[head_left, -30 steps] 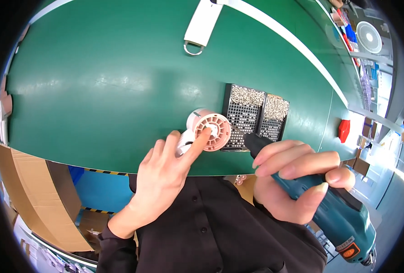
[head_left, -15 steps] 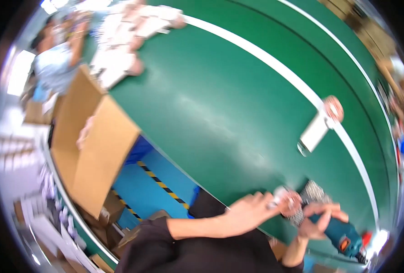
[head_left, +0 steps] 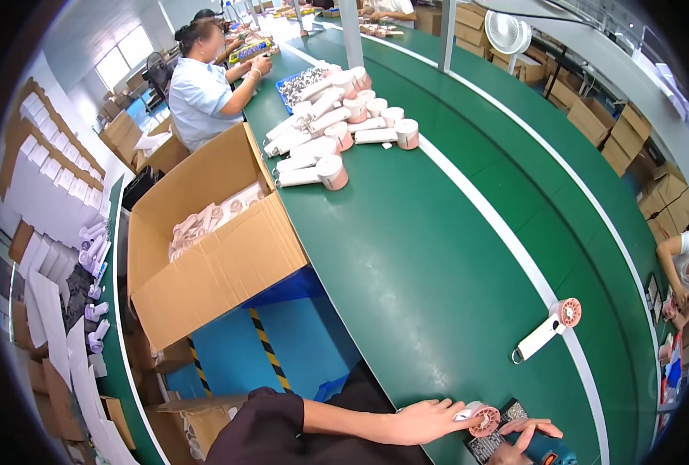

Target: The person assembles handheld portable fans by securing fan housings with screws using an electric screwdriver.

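Observation:
At the lower right, my left hand (head_left: 422,422) is closed around a pink-and-white handheld fan (head_left: 484,421), its round slotted head facing up. Just beside it, my right hand (head_left: 526,435) has its fingers bent over a teal power screwdriver (head_left: 552,449), which appears gripped; the lower picture edge cuts off part of both. Under and between the hands is a dark tray (head_left: 485,448) of small grey pieces, too fine to make out. Another handheld fan (head_left: 542,335) lies on the green table, its pink head across the white line.
A heap of pink-and-white fans (head_left: 336,132) lies at the far end of the table, near a blue tray (head_left: 302,84) of metal parts. An open cardboard box (head_left: 228,271) with pink parts stands against the left edge. A co-worker (head_left: 205,89) sits beyond it.
The view has tilted up, bringing more of the far table and room into sight. My hands now sit lower in the picture, still with the fan and the screwdriver.

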Action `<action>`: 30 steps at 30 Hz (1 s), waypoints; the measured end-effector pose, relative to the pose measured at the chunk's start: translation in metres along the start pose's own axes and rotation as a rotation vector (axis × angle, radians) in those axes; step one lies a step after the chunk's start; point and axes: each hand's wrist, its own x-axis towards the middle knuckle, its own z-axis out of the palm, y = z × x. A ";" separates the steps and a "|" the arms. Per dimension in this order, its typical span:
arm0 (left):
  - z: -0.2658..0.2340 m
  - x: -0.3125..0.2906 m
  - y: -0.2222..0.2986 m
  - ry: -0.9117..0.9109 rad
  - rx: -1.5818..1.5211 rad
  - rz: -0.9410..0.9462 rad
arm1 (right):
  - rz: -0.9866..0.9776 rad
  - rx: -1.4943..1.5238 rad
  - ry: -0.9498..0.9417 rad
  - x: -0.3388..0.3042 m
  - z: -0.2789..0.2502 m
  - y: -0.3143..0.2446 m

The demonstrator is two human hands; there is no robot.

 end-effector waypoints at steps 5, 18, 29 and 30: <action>-0.007 0.001 0.001 -0.113 -0.049 -0.047 | -0.226 0.240 0.079 0.000 0.002 -0.004; -0.028 -0.018 -0.012 -0.018 -0.163 -0.147 | -0.269 0.110 0.530 0.021 0.014 -0.029; -0.067 0.016 -0.056 0.213 -0.173 -0.401 | -0.275 0.215 0.645 0.029 -0.036 -0.017; -0.073 0.023 -0.067 0.288 -0.153 -0.414 | -0.308 0.224 0.597 0.029 -0.040 -0.019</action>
